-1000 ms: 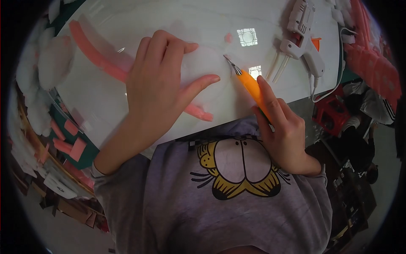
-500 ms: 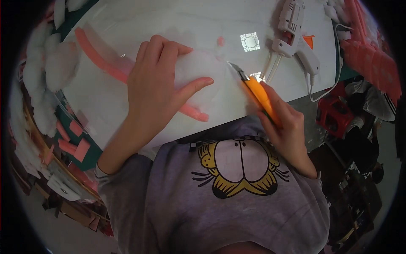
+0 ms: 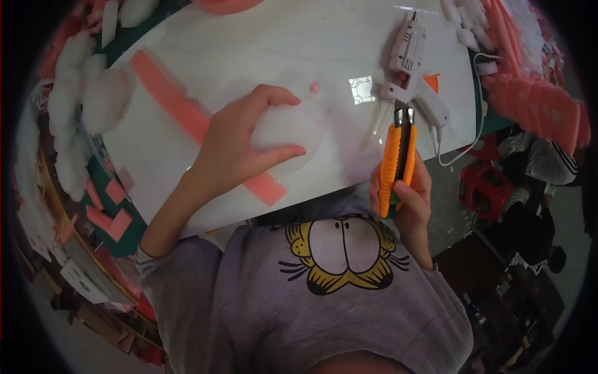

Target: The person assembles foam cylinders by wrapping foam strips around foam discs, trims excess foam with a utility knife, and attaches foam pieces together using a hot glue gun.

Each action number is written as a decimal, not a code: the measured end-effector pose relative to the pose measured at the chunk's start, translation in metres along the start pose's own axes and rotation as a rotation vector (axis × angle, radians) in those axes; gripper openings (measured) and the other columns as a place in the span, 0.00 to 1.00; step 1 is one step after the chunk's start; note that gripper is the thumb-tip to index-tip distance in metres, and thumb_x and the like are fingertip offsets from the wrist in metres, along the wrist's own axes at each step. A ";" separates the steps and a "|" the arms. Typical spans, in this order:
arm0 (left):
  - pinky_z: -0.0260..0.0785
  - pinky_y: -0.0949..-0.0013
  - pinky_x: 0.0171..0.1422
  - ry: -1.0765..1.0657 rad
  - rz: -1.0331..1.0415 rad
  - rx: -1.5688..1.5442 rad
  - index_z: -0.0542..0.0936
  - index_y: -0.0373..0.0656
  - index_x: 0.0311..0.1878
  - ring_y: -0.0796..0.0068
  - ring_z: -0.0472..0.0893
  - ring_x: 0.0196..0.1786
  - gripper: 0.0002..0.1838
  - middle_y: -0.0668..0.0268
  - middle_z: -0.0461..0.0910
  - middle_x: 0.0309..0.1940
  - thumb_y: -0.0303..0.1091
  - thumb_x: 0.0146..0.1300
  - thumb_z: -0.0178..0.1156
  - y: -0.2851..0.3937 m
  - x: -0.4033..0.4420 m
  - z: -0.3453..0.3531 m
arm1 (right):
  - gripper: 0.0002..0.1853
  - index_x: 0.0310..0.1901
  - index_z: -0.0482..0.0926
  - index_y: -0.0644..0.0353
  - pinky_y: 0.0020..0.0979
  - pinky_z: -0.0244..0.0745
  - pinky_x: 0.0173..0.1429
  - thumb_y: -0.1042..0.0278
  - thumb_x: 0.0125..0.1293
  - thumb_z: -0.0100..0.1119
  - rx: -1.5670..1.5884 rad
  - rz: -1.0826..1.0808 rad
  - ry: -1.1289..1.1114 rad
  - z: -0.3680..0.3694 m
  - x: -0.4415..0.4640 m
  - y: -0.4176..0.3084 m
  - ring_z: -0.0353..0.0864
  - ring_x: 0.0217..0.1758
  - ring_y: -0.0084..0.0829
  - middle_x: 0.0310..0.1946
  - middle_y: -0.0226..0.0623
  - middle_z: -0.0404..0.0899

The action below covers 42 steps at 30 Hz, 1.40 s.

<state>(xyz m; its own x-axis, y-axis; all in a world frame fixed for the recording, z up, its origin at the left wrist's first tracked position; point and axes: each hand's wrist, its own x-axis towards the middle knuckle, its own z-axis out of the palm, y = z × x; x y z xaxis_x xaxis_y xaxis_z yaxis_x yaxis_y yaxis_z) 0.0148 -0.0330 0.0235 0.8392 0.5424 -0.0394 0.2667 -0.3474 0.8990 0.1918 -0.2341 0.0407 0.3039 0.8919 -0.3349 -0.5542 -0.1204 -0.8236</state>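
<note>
My left hand curves around a round white foam piece on the table, thumb on its near side and fingers on its far side. Beneath that wrist runs a long flat pink foam strip. A small pink scrap lies just beyond the white piece. In my right hand is an orange utility knife, held upright near the table's front edge with the thumb low on its body by a green part. No blade is visible past its metal tip.
A white hot glue gun lies on the white table, its cord looping off the right side. Pink foam pieces are piled at right, white fluffy pieces at left. A red stool and another person are at right.
The knife has turned from pointing at the white piece to upright, moving back from it; its blade no longer shows. The pink strip now lies with its broad face up. My left hand stays around the white piece.
</note>
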 end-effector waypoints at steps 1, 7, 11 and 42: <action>0.69 0.68 0.48 0.004 0.060 0.032 0.73 0.43 0.48 0.63 0.77 0.46 0.25 0.63 0.76 0.42 0.35 0.46 0.70 0.000 0.001 0.000 | 0.33 0.66 0.54 0.71 0.24 0.71 0.29 0.73 0.59 0.48 -0.009 -0.006 -0.007 -0.001 0.001 -0.001 0.74 0.23 0.28 0.31 0.48 0.75; 0.68 0.68 0.47 -0.010 0.054 0.031 0.75 0.45 0.47 0.62 0.77 0.44 0.22 0.63 0.75 0.40 0.33 0.47 0.68 0.001 0.000 -0.003 | 0.35 0.66 0.54 0.71 0.25 0.70 0.28 0.74 0.54 0.49 -0.021 -0.050 -0.070 -0.006 0.006 -0.003 0.74 0.23 0.29 0.31 0.49 0.74; 0.68 0.68 0.47 0.002 0.077 0.011 0.75 0.44 0.47 0.61 0.77 0.44 0.22 0.63 0.76 0.41 0.32 0.47 0.68 0.001 0.001 -0.004 | 0.34 0.66 0.54 0.70 0.24 0.71 0.29 0.70 0.57 0.50 -0.086 -0.120 -0.108 -0.006 0.012 -0.011 0.75 0.25 0.28 0.32 0.47 0.74; 0.66 0.70 0.57 0.124 0.093 -0.237 0.75 0.38 0.46 0.71 0.78 0.50 0.21 0.61 0.79 0.42 0.29 0.48 0.70 -0.001 -0.002 -0.009 | 0.22 0.48 0.78 0.55 0.46 0.67 0.53 0.48 0.60 0.57 -2.034 -1.200 1.169 -0.187 0.283 -0.259 0.73 0.48 0.51 0.45 0.54 0.75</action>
<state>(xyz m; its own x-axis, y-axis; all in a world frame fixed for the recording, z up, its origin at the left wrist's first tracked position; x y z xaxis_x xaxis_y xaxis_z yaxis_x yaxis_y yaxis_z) 0.0081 -0.0268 0.0269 0.7864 0.6113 0.0887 0.0607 -0.2194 0.9738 0.5659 -0.0317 0.0733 0.2078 0.5138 0.8324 0.7360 -0.6427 0.2129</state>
